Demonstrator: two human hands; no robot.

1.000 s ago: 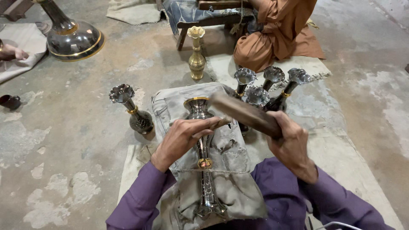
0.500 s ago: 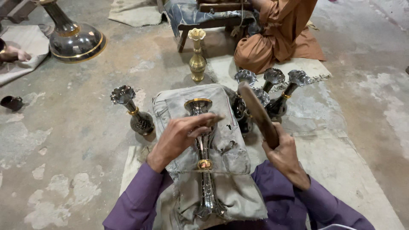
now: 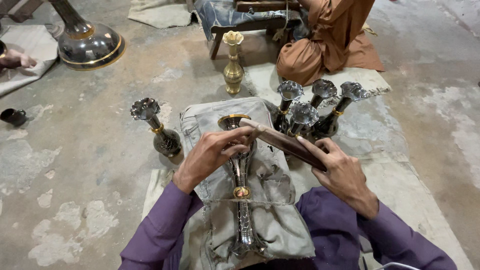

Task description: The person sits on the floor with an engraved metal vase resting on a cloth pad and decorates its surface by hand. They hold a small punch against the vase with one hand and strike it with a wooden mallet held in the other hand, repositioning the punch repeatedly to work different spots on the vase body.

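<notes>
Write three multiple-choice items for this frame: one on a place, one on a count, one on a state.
1. Where does the metal vase being worked on lie?
A. on a grey cloth pad over the person's lap
B. upright on the bare floor
C. on the wooden stool

2. How many dark vases stand in the cluster beyond the right hand?
A. one
B. four
C. seven

3. What is the right hand doing?
A. resting open on the floor
B. gripping a flat wooden paddle
C. holding a cup

Answers: 1 A, the vase lies flat on the cloth pad; 2 B, four flared tops show together; 3 B, its fingers wrap the paddle, whose far end meets the left hand at the vase's mouth.
</notes>
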